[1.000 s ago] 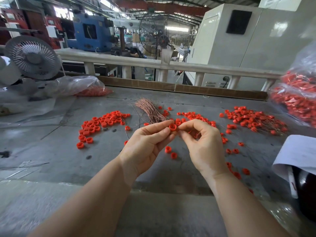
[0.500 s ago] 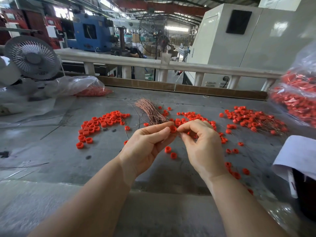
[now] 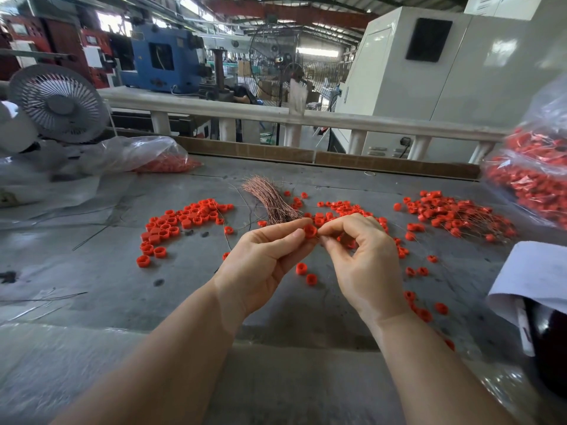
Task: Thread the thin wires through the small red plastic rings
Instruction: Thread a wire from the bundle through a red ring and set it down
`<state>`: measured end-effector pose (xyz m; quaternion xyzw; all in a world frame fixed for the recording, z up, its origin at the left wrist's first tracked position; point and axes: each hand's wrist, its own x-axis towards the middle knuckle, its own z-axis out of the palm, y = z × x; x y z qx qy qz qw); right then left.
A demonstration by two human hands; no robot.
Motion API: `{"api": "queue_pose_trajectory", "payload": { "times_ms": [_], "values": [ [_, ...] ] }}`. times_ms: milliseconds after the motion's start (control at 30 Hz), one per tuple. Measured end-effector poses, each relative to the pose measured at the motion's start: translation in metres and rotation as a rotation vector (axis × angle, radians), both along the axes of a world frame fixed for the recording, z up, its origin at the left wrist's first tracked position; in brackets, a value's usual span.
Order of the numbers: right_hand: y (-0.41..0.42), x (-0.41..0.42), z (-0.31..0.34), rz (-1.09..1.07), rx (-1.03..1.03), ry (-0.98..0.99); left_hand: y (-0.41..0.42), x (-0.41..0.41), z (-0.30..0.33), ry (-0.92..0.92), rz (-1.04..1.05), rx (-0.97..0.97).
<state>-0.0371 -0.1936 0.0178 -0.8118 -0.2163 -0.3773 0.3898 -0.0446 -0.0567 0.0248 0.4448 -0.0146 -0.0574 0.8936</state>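
Observation:
My left hand (image 3: 264, 262) pinches a small red plastic ring (image 3: 310, 231) between thumb and forefinger above the grey table (image 3: 92, 271). My right hand (image 3: 365, 265) has its thumb and forefinger pinched together right against the ring; the wire between them is too thin to make out. A bundle of thin copper-coloured wires (image 3: 270, 199) lies just behind my hands. Loose red rings (image 3: 181, 225) are scattered to the left. A heap of rings with wires through them (image 3: 454, 213) lies at the right.
Clear plastic bags with red rings sit at the far left (image 3: 159, 157) and at the right edge (image 3: 534, 179). A small white fan (image 3: 58, 102) stands at the back left. White paper over a dark object (image 3: 540, 277) is at the near right. A raised ledge (image 3: 337, 157) borders the table's far side.
Both hands stay almost in place. My right fingertips have shifted slightly against the ring that my left hand holds.

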Motion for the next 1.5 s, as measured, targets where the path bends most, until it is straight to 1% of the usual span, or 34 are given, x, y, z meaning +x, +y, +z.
{"api": "queue_pose_trajectory", "payload": {
  "times_ms": [267, 433, 633, 933, 1233, 1367, 1500],
  "values": [
    [0.0007, -0.0009, 0.0008, -0.001, 0.007, -0.015, -0.0010, 0.0003, -0.0012, -0.008, 0.013, 0.022],
    [0.0006, -0.0019, 0.0009, 0.005, 0.004, 0.017, -0.0009, 0.0009, -0.0025, -0.019, 0.035, 0.056],
    [0.0010, -0.0013, 0.0007, 0.023, 0.005, 0.080, -0.0004, 0.0006, -0.0018, -0.023, 0.024, 0.035],
    [0.0016, -0.0014, 0.0015, 0.042, 0.029, 0.102, -0.0004, 0.0010, -0.0022, -0.018, 0.021, 0.015],
    [0.0002, 0.0013, 0.0008, 0.099, 0.174, 0.233, -0.0017, 0.0009, -0.0021, -0.027, 0.023, 0.003],
    [0.0011, 0.0010, 0.0006, 0.126, 0.184, 0.235, -0.0019, -0.0006, -0.0009, -0.042, -0.027, -0.022],
    [0.0015, 0.0007, -0.0003, 0.108, 0.164, 0.188, -0.0011, -0.0012, 0.0008, -0.034, -0.054, -0.056]
  ]
}}
